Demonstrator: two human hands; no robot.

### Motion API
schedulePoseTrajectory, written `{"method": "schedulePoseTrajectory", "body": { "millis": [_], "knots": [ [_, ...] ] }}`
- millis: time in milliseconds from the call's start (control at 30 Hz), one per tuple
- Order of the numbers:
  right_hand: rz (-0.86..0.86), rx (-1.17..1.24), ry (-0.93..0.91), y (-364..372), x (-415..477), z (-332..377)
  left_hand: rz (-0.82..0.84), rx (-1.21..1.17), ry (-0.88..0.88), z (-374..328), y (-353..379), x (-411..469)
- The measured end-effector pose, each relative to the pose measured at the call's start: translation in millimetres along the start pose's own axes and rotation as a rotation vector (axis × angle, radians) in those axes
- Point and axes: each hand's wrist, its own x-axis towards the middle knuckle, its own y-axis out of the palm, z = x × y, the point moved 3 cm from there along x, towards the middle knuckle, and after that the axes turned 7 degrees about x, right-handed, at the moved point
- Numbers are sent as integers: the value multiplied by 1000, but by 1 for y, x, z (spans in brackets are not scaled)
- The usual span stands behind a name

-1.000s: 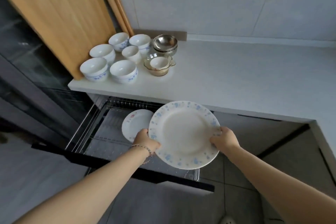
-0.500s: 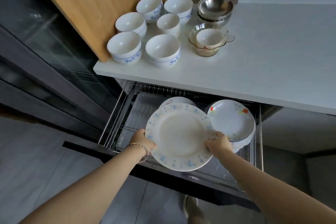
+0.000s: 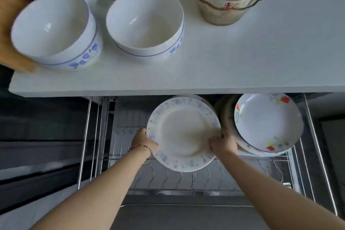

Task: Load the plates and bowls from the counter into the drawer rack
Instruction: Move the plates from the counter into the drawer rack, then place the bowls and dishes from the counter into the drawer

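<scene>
Both hands, left hand and right hand, have fingers pinching the blue-speckled plate over the drawer rack. Flowered plates already stand at right. Several bowls wait on the tabletop, so much remains.

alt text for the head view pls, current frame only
Both hands, left hand and right hand, hold a blue-speckled plate over the open drawer rack, beside flowered plates already racked. White bowls wait on the counter above.
</scene>
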Motion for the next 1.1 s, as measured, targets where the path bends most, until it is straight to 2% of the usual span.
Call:
{"method": "schedulePoseTrajectory", "body": {
  "millis": [200, 367, 433, 533, 600, 667, 733, 800, 900, 967, 1100],
  "knots": [
    [-168, 42, 104, 28, 18, -14, 1, 172, 76, -12, 11, 50],
    [-286, 69, 86, 36, 16, -19, 18, 132, 143, -16, 21, 60],
    [-342, 75, 80, 38, 12, -19, 48, 44, 149, -15, 25, 57],
    [-395, 113, 45, 41, 5, -21, 165, -271, 71, -15, 34, 48],
    [-365, 216, 80, 41, 2, -23, 210, -432, 22, -17, 37, 45],
    [-345, 251, 97, 40, 4, -24, 226, -479, -7, -15, 39, 46],
    [-306, 233, 101, 39, 3, -22, 259, -437, -5, -12, 39, 47],
    [-231, 170, 77, 34, -2, -15, 257, -268, 38, -13, 34, 39],
    [-48, -36, 48, 15, -12, -4, 100, 99, 158, -27, 15, 11],
    [81, -161, 0, -8, -22, 16, 56, 162, 315, -50, -3, -17],
    [243, -204, -180, -74, -55, 83, 154, 167, 563, -109, -39, -81]
  ]
}}
